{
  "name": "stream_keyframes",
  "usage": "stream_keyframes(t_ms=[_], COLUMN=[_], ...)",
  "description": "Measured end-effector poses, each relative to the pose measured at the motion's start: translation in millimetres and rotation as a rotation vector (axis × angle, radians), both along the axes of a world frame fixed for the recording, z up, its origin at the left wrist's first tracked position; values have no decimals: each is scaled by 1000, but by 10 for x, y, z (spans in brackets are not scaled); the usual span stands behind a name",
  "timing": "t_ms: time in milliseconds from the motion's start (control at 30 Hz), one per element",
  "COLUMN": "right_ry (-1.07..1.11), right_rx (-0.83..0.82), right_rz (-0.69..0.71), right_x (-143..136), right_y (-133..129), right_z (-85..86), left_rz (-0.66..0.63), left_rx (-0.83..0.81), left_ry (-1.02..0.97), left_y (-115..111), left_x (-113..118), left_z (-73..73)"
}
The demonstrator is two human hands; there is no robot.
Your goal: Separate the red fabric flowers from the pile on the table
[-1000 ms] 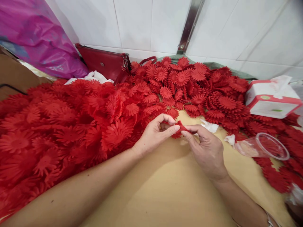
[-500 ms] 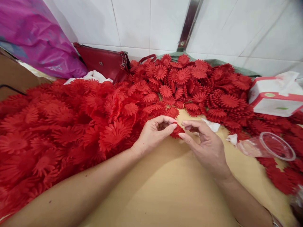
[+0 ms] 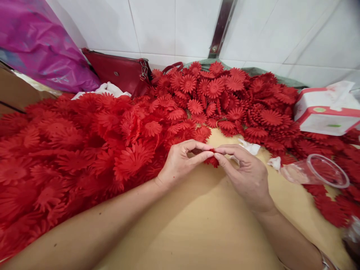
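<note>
Between my two hands, above the tan tabletop (image 3: 180,225), is a small red artificial flower piece (image 3: 213,161), mostly covered by my fingers. Thumb and forefinger of my left hand (image 3: 184,159) pinch it from the left. From the right, my right hand (image 3: 244,168) grips the same piece with thumb and fingertips pressed together. A large heap of flat red flower pieces (image 3: 135,157) with scalloped petals lies beside my left arm. Another pile of red flower pieces (image 3: 215,88) spreads out behind my hands.
A tissue box (image 3: 327,112) stands on the right among the flowers. Nearer lies a tipped clear plastic cup (image 3: 312,172), with crumpled tissue (image 3: 250,147) beside it. A red handbag (image 3: 118,73) and a purple bag (image 3: 50,45) rest against the tiled wall (image 3: 157,26).
My right hand has closed from an open pose onto the red flower piece, its fingertips now meeting those of my left hand. The view has shifted slightly.
</note>
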State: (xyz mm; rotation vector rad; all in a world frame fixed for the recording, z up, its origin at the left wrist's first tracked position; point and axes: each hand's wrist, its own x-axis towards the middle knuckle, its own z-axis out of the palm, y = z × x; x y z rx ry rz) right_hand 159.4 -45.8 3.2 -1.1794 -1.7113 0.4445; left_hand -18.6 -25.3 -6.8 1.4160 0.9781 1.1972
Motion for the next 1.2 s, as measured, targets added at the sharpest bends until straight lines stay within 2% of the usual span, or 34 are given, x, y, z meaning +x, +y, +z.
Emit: stream_keyframes(t_ms=[133,233,300,433,500,700,933,1200], right_ry=[43,13,-64,-355,-413,-215,-117,-55], right_rx=[-75,-45,37,283,326,159,-10,-74], right_rz=[2,0,-11,-25,-24,-27,-27,-38], right_x=[-15,-13,-1,23,21,-12,-12,-27], right_y=[-7,-10,-12,-18,-23,-31,-43,-38], right_z=[10,15,29,82,98,76,66,53], left_rz=[7,22,15,-11,-3,17,63,63], left_rx=[94,169,205,232,237,310,406,435], left_ry=[39,80,84,93,114,186,233,279], left_y=[3,3,5,12,7,-27,-29,-51], left_x=[-1,-7,-14,-23,-21,-3,-10,-8], left_z=[15,30,32,23,24,56,41,63])
